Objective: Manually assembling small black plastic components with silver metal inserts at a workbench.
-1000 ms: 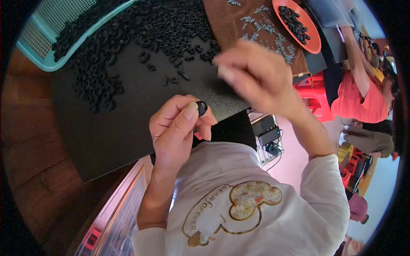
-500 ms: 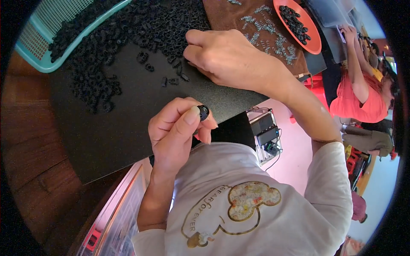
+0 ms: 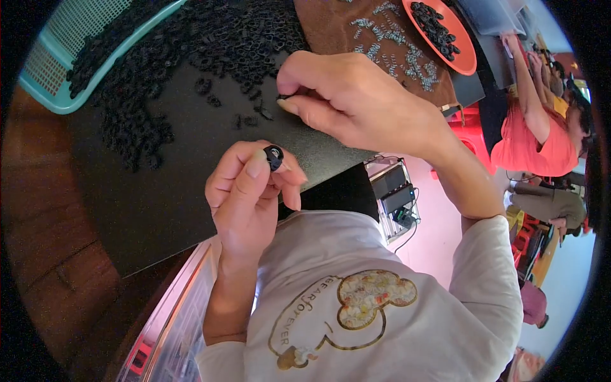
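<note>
Right hand has pulled back from rings spilling from teal basket

The left hand is raised close to the chest, forearm coming up from the lower edge, fingers curled and thumb pressed toward the forefinger tip in a pinch; the right hand reaches forward, arm extended from a white sleeve, wrist bent, knuckles up, thumb and forefinger closed together pointing down.
</note>
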{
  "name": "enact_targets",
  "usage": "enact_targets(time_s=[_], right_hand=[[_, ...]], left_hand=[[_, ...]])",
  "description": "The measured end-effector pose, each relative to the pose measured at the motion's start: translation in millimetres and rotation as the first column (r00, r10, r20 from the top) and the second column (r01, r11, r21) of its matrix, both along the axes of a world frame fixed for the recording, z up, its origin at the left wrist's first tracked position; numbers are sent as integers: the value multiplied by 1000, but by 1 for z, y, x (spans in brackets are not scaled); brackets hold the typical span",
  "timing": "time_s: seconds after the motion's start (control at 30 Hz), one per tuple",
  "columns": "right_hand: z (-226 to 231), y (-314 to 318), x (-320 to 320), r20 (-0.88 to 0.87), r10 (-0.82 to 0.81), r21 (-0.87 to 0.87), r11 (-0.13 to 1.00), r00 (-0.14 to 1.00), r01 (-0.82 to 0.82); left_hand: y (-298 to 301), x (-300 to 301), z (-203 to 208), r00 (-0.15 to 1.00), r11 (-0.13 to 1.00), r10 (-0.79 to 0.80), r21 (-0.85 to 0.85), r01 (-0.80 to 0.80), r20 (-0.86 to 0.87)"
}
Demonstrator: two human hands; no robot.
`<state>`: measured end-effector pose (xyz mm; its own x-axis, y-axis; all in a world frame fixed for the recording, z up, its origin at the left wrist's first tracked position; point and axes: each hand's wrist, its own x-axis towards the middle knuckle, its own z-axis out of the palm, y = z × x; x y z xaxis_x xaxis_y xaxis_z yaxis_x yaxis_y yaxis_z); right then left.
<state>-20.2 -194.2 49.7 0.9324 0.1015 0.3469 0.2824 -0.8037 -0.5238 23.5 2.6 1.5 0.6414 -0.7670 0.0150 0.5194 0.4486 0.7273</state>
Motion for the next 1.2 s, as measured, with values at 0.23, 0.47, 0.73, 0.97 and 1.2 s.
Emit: enact_targets(time_s=[0.23, 0.47, 0.73, 0.97, 1.2], right_hand=[[14, 9, -19, -289, 73, 697, 700, 954, 158], [7, 10, -23, -255, 66, 587, 804, 965, 100], [13, 9, -20, -264, 35, 765, 616, 964, 187], [8, 13, -24, -203, 89, 780, 616, 975, 106], [11, 16, -24, -177, 160, 830, 554, 971, 60]], left_hand=[[-1, -1, -1, 1000, 1000, -3, 6, 3, -4], [-2, 1, -2, 999, 1000, -20, 9, 20, 32], [-3, 2, 0, 1000, 1000, -6, 10, 6, 5], [-5, 5, 6, 1000, 1000, -2, 25, 2, 12], [-6, 3, 10, 999, 998, 31, 46, -30, -10]])
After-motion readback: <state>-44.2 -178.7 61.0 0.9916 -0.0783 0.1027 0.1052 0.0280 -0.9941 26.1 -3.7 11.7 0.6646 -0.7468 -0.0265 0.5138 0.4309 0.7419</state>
